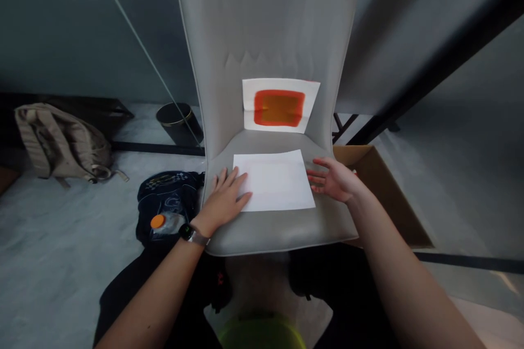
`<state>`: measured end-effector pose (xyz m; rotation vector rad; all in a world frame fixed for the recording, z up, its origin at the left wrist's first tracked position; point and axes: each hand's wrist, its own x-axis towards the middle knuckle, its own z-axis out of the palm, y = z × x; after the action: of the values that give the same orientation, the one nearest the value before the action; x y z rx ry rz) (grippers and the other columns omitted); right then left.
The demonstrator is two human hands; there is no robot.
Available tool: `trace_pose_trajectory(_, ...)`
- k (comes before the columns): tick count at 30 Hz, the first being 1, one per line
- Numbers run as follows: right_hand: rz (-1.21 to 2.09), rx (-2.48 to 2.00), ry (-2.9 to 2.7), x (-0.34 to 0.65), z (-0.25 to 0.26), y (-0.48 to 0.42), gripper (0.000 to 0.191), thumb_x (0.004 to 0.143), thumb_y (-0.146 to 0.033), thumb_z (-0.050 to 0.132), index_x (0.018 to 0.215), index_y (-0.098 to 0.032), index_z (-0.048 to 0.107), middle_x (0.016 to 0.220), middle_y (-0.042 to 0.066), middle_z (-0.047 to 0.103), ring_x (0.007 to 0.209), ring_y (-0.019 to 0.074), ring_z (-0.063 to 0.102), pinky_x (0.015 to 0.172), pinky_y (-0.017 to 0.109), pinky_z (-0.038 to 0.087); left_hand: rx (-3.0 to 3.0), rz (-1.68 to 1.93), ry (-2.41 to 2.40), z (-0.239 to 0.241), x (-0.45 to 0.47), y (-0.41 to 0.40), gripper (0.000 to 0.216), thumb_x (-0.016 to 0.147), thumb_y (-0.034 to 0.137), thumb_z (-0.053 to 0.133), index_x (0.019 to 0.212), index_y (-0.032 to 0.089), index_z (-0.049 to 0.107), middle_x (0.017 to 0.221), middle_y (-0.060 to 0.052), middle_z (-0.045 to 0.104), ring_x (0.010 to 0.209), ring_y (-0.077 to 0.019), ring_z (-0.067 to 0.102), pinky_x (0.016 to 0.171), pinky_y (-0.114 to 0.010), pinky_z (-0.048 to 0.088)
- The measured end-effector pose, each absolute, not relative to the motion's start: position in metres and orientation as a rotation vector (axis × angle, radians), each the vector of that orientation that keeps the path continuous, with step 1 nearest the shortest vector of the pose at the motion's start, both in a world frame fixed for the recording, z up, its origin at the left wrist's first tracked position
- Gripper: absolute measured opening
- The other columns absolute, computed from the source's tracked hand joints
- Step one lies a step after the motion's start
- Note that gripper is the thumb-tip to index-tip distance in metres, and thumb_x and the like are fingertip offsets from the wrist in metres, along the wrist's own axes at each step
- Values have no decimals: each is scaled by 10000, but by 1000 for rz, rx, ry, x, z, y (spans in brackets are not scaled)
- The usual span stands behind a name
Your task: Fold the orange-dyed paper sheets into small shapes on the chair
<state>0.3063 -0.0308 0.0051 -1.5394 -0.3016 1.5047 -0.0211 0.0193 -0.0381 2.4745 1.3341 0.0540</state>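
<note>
A blank white sheet of paper (276, 181) lies flat on the seat of a grey chair (282, 229). My left hand (227, 193), with a watch on its wrist, rests with fingers spread over the sheet's left edge and the seat beside it. Just off the sheet's right edge is my right hand (333, 179), fingers apart and stained reddish at the tips, holding nothing. Against the backrest leans a white sheet with an orange-red painted rectangle (279, 108), its middle a darker brownish orange.
An open cardboard box (387, 196) stands right of the chair. To the left are a dark bag (164, 188), a bottle with an orange cap (158, 222), a black bin (178, 122) and a beige backpack (69, 142). Something green (262, 332) is below, between my legs.
</note>
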Motion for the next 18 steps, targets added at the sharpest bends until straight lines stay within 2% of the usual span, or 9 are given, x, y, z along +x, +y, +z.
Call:
trace_pose_trajectory(3, 1636, -1447, -337, 309, 9, -35, 374, 922, -533, 622, 1144, -233, 600, 993, 94, 711, 711, 191, 639, 566, 286, 471, 2496, 88, 1340, -42, -19, 15, 628, 1032, 500, 489, 1587, 218, 408, 1716, -123, 249, 1577, -455, 139, 1246, -661, 174)
trace_pose_trajectory(6, 1568, -1486, -602, 304, 11, -37, 539, 947, -659, 554, 1199, -200, 679, 934, 88, 741, 614, 164, 586, 575, 301, 466, 2512, 111, 1341, -43, -15, 10, 631, 1026, 506, 510, 1583, 223, 420, 1712, -127, 261, 1579, -450, 137, 1246, -664, 171)
trace_pose_trajectory(8, 1445, -1513, -898, 292, 9, -38, 630, 951, -726, 496, 1209, -200, 728, 1019, 106, 762, 716, 192, 640, 677, 341, 520, 2522, 124, 1317, -42, -11, 6, 637, 1023, 511, 523, 1583, 225, 419, 1708, -129, 270, 1580, -444, 140, 1249, -662, 167)
trace_pose_trajectory(9, 1356, -1519, -1059, 285, 9, -39, 639, 951, -738, 488, 1202, -211, 748, 1100, 111, 762, 839, 221, 677, 773, 373, 543, 2522, 130, 1302, -40, -9, 3, 631, 1023, 509, 528, 1578, 226, 426, 1707, -128, 276, 1580, -443, 143, 1250, -664, 164)
trace_pose_trajectory(11, 1140, -1508, -1355, 267, 7, -43, 576, 953, -714, 523, 1185, -250, 772, 1273, 96, 727, 1142, 274, 658, 1001, 447, 512, 2507, 145, 1251, -38, -4, -3, 589, 1035, 474, 518, 1564, 226, 442, 1702, -119, 292, 1579, -438, 157, 1249, -669, 174)
trace_pose_trajectory(13, 950, -1454, -1595, 248, 6, -48, 456, 971, -629, 575, 1210, -288, 764, 1376, 62, 684, 1329, 279, 572, 1154, 493, 414, 2481, 165, 1178, -35, 0, -7, 538, 1052, 397, 487, 1559, 220, 443, 1683, -109, 339, 1577, -426, 181, 1243, -670, 207)
trace_pose_trajectory(15, 831, -1387, -1794, 233, 3, -54, 370, 997, -532, 597, 1242, -296, 742, 1368, 50, 692, 1349, 264, 563, 1186, 509, 385, 2466, 195, 1096, -35, 0, -7, 515, 1052, 283, 458, 1562, 222, 431, 1653, -92, 401, 1572, -400, 218, 1238, -651, 250)
trace_pose_trajectory(18, 652, -1375, -2016, 218, -7, -61, 265, 1020, -421, 597, 1170, -264, 748, 1191, 58, 758, 1188, 252, 648, 1080, 494, 468, 2481, 276, 1040, -38, -8, 0, 478, 1020, 165, 453, 1487, 237, 521, 1596, -59, 487, 1542, -340, 315, 1240, -576, 308)
